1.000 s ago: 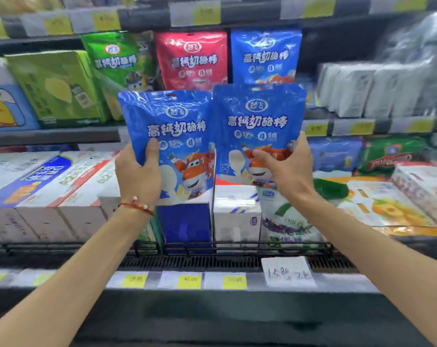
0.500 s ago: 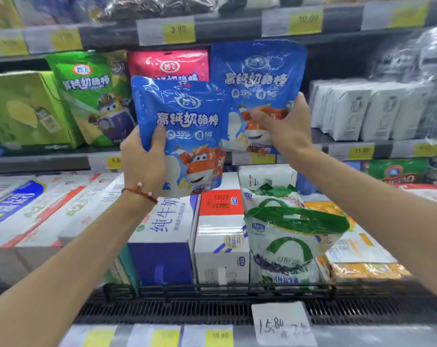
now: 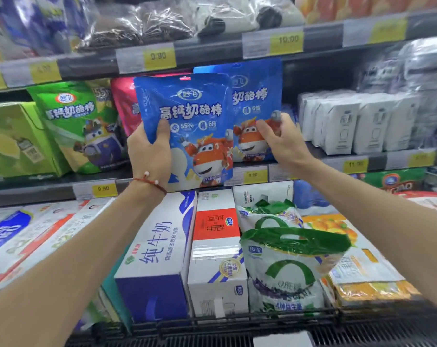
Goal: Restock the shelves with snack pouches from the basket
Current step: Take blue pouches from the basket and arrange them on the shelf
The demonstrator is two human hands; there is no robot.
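Two blue snack pouches with an orange cartoon plane are up at the middle shelf (image 3: 312, 169). My left hand (image 3: 149, 151) grips the nearer blue pouch (image 3: 187, 113) by its left edge, in front of the shelf row. My right hand (image 3: 282, 144) holds the second blue pouch (image 3: 257, 96) at its lower right, standing on the shelf and partly hidden behind the first. A red pouch (image 3: 122, 101) and a green pouch (image 3: 74, 121) of the same kind stand to the left on that shelf. The basket is out of sight.
White cartons (image 3: 357, 121) fill the shelf to the right of the pouches, a green box (image 3: 14, 141) the far left. Below lie milk cartons (image 3: 159, 251) and green-handled bags (image 3: 287, 259) behind a black wire rail (image 3: 237, 319). Yellow price tags line the shelf edges.
Both hands have lifted the blue pouches from in front of the lower shelf up to the middle shelf. The right pouch now stands in the blue slot; the left one overlaps it.
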